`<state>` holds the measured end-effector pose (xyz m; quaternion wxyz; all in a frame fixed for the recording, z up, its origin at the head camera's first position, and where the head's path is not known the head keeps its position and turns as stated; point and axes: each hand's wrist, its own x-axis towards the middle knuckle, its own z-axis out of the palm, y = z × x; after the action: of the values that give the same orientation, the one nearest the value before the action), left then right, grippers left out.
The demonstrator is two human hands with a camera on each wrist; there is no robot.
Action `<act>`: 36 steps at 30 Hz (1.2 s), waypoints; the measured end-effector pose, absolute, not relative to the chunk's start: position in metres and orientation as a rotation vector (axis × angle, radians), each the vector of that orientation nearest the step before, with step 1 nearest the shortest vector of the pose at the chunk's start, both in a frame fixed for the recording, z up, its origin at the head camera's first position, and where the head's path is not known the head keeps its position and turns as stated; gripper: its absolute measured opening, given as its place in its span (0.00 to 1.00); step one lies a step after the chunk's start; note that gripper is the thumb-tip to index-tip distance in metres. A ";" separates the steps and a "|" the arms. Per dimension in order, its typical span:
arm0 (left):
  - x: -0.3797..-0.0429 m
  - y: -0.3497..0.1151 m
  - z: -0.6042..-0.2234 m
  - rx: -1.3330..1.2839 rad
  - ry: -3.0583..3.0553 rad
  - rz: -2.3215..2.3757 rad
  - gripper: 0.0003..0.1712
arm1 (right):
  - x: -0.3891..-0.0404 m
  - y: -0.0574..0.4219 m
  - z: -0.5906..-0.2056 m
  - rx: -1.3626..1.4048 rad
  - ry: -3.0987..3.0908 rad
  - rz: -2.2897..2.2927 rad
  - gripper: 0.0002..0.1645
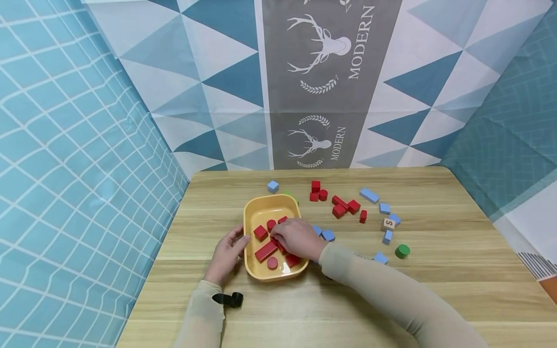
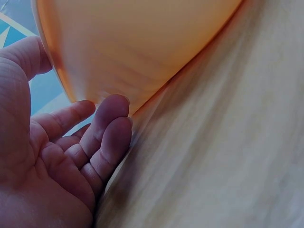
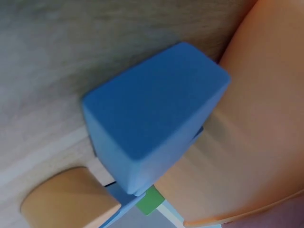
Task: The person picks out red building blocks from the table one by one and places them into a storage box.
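A yellow plastic bin (image 1: pixel 266 279) stands on the table, with several red blocks lying in it, among them a red rectangular block (image 1: pixel 266 251) and a red cylinder (image 1: pixel 272 263). My left hand (image 1: pixel 227 253) holds the bin's left side, thumb at the rim and fingers against the outer wall (image 2: pixel 142 42). My right hand (image 1: pixel 300 238) reaches over the right rim into the bin. Its curled fingertips pinch a red block (image 1: pixel 274 240), mostly hidden beneath them. In the right wrist view the bin's outer wall (image 3: pixel 256 114) shows, but the fingertips do not.
Red blocks (image 1: pixel 339 210) lie behind and right of the bin. Blue blocks (image 1: pixel 369 195), a letter cube (image 1: pixel 388 224) and a green cylinder (image 1: pixel 402 251) are scattered at the right. One blue block (image 3: pixel 156 99) stands close beside the bin, near a tan rounded block (image 3: pixel 71 199).
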<state>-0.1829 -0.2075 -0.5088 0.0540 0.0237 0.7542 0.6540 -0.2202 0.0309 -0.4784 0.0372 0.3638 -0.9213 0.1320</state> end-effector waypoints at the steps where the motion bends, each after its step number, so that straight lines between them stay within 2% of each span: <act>1: -0.185 -0.209 -0.514 0.066 2.291 1.994 0.30 | -0.220 0.031 -0.479 1.115 -2.831 0.406 0.09; 16: -0.184 -0.210 -0.517 0.092 2.297 2.005 0.31 | -0.220 0.030 -0.479 1.112 -2.834 0.437 0.09; 24: -0.184 -0.210 -0.521 0.068 2.306 2.003 0.29 | -0.224 0.043 -0.474 1.104 -2.629 0.674 0.08; 28: -0.185 -0.209 -0.520 0.096 2.318 2.000 0.29 | -0.237 0.069 -0.454 0.934 -2.652 0.760 0.11; 33: -0.186 -0.209 -0.518 0.090 2.319 1.999 0.29 | -0.261 0.121 -0.424 0.578 -2.838 0.882 0.17; 36: -0.186 -0.209 -0.518 0.080 2.317 1.993 0.30 | -0.271 0.151 -0.414 0.490 -2.911 0.864 0.19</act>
<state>-0.1862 -0.2092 -0.5182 0.0420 0.0263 0.7572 0.6513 -0.2713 0.1512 -0.4145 0.0328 0.1593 -0.9459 0.2808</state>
